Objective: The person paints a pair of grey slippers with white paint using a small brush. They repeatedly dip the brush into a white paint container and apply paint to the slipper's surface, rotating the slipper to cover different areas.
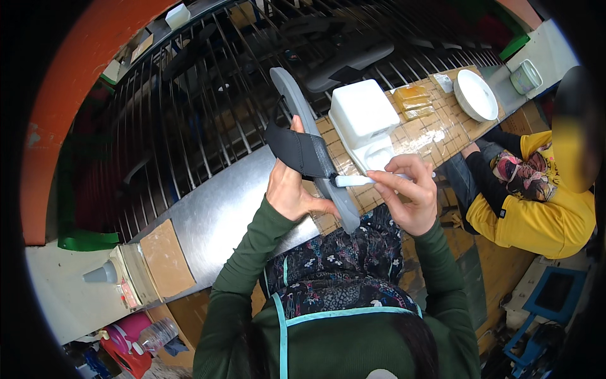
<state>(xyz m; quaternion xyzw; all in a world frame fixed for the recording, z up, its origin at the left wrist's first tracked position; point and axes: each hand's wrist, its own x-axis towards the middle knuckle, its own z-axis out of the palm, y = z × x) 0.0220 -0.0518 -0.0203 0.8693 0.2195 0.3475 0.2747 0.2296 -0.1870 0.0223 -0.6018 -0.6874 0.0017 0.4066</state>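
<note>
I hold a gray sandal [315,145] up in front of me with my left hand [289,189]. That hand is closed around the sole, and my thumb pokes up behind the black strap [302,153]. My right hand [410,192] is pinched shut on a white stick [355,180]. Its tip touches the sole right where the strap meets it, just beside my left hand.

I think I am working the stick along the strap's edge, maybe spreading glue. Next I need to keep the sandal still and slide the tip slowly, staying on the seam.

Past my hands, a white box [363,114] sits on the counter [435,136]. To my right, 1 person in yellow [536,208] sits.
</note>
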